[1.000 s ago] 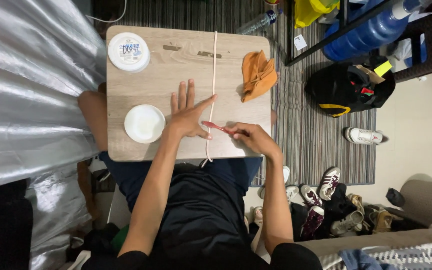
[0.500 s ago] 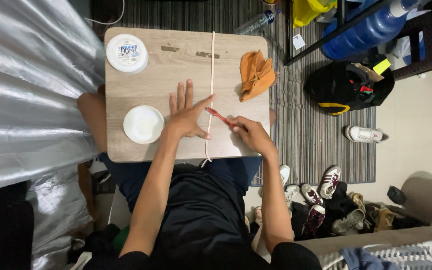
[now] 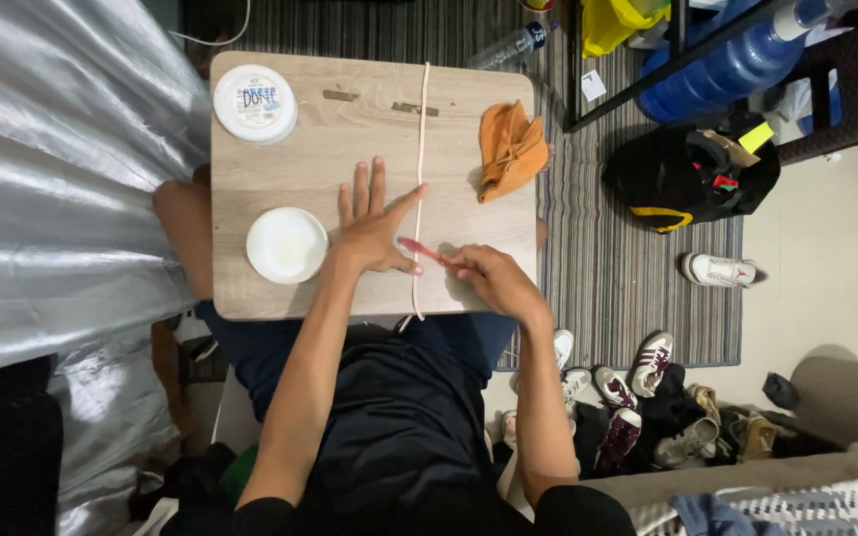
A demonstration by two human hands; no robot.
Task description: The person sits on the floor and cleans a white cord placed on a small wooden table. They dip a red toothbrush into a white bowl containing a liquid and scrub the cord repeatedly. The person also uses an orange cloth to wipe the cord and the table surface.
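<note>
Left hand (image 3: 374, 230) flat, fingers spread, pinning lace (image 3: 420, 179); right hand (image 3: 489, 281) grips red brush (image 3: 421, 249) at mid-lace; upper lace unbrushed.

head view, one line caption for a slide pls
Left hand pins a white lace while the right hand brushes it with a red toothbrush.

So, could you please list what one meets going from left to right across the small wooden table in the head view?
White bowl → left hand, flat on the table → white cord → red-handled brush → right hand holding it → orange cloth. All lie on the wooden table.
</note>
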